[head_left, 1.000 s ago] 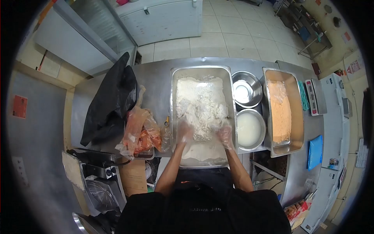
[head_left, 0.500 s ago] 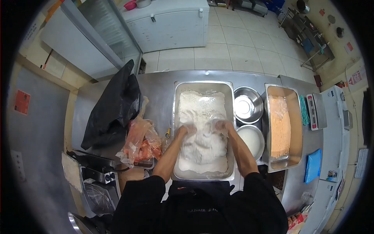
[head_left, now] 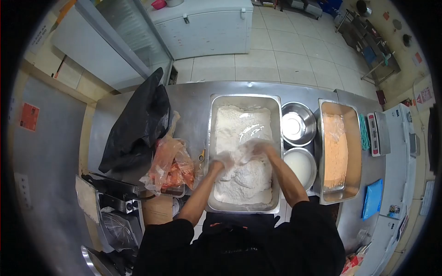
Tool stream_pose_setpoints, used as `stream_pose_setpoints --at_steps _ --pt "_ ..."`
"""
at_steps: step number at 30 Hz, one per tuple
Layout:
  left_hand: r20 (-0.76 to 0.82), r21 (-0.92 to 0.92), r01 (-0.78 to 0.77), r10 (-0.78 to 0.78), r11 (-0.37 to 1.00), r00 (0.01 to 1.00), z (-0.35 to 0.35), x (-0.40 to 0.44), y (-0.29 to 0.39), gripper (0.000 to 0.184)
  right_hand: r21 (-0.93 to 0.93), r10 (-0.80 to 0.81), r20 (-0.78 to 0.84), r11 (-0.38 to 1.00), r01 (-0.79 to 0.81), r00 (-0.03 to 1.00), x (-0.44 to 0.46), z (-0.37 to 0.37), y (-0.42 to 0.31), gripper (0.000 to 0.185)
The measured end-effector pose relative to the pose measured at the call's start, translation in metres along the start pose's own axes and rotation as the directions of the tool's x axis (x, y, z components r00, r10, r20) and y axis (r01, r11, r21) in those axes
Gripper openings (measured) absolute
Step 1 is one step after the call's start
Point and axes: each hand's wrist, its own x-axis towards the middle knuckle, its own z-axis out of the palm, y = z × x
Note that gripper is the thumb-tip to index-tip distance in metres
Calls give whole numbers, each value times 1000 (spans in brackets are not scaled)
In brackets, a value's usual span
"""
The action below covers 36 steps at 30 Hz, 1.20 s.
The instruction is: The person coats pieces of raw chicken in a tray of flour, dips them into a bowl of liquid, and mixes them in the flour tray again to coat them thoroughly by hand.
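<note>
A deep rectangular steel pan [head_left: 278,119] in front of me holds white powder that looks like flour [head_left: 232,120]. Both my hands are down in it, whitened and smeared by motion. My left hand [head_left: 223,162] touches the powder near the pan's left wall. Across from it, my right hand [head_left: 257,148] lies a little farther up, over the middle right. Below them the powder [head_left: 248,177] is heaped and lumpy. Whether any piece is gripped in the blurred fingers I cannot make out.
Right of the pan stand a steel bowl [head_left: 298,123], a bowl of white liquid [head_left: 300,168] and a deep pan of orange powder [head_left: 335,156]. A scale [head_left: 378,133] lies beyond. On the left are bagged reddish meat-like pieces [head_left: 175,172], yellow-handled scissors [head_left: 201,156] and a black bag [head_left: 138,119].
My left hand has shifted slightly toward me. My right hand has turned inward over the powder. The powder below the hands is more heaped, and the whole view has shifted slightly.
</note>
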Motion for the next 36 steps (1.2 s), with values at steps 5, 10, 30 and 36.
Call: stream_pose_setpoints --at_steps 5,10,30,36 --pt "-18 269 -223 236 937 972 84 -39 -40 25 466 371 48 813 -349 927 -80 15 -43 42" --pt "278 -507 331 -213 796 937 35 -72 18 32 -219 516 -65 828 -517 854 -96 63 -49 46" --pt "146 -74 79 -67 994 987 141 -103 -18 56 -130 93 -190 984 -119 977 -136 156 4 30" --pt "552 -834 537 -184 -131 813 70 -100 19 55 372 121 -352 928 20 928 -126 124 -2 25"
